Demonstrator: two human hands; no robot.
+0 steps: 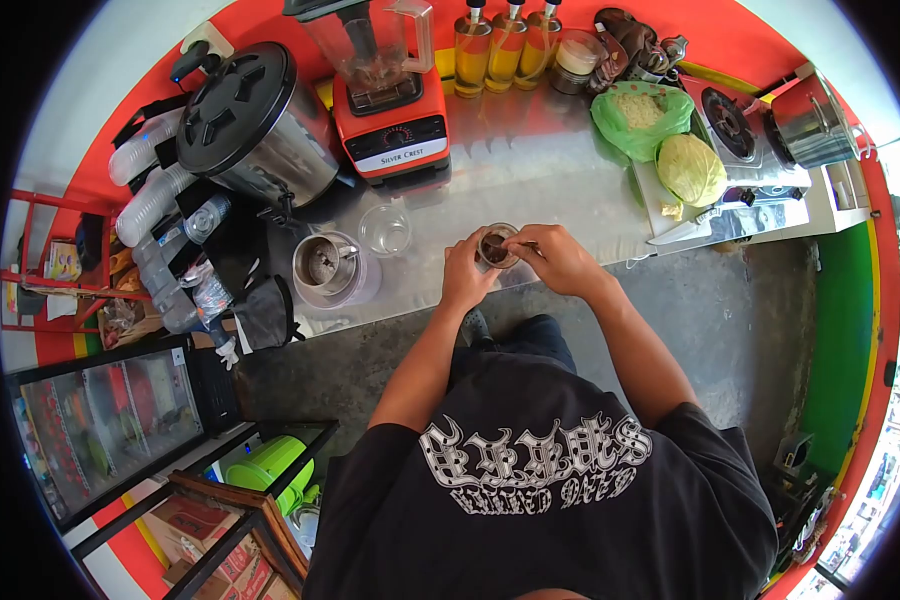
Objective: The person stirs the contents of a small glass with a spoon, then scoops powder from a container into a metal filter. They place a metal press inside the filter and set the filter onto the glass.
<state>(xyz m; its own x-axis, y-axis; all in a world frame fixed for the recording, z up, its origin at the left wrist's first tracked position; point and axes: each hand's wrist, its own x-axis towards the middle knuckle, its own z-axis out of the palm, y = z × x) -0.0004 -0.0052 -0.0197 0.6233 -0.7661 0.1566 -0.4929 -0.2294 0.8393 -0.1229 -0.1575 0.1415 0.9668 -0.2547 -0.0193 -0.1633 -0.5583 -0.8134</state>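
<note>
My left hand is wrapped round the side of a small clear cup with dark brown contents, near the counter's front edge. Over the cup's rim, my right hand has its fingers pinched together; what they hold, perhaps a thin handle, is too small to make out. To the left stands a clear plastic cup. Beyond it, a metal mug sits on a pale round container.
A red blender and a large steel pot stand at the back left. Oil bottles line the wall. On the right are a cabbage, a green bag, a knife and a stove.
</note>
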